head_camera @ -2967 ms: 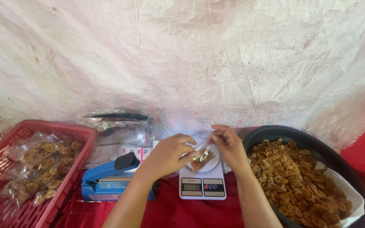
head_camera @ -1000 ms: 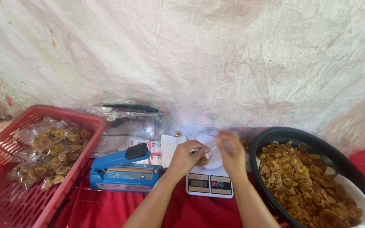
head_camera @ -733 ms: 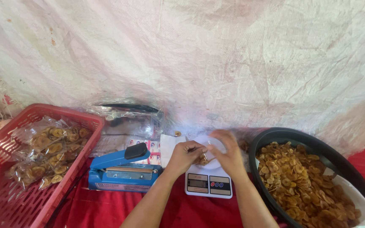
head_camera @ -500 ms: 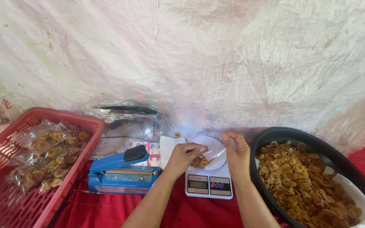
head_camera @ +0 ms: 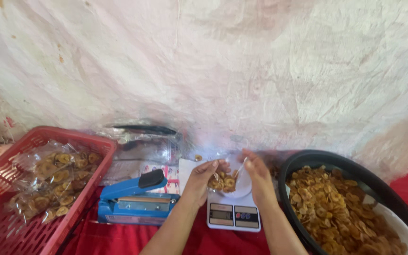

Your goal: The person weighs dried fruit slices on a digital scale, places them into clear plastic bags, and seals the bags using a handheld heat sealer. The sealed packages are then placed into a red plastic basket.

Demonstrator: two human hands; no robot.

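Chips in the small clear bag (head_camera: 224,181) are gripped by left hand (head_camera: 205,176) and right hand (head_camera: 257,174) above the scale (head_camera: 233,216); the bag should be kept upright.

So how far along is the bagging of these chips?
Done: several filled clear bags lie in the red basket. In hand: the left hand and right hand hold a small bag of chips over the white scale. Left: the black tub holds many loose chips.

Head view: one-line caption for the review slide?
Both hands, left hand and right hand, hold a clear bag of chips over a white scale, between blue sealer and black basin.
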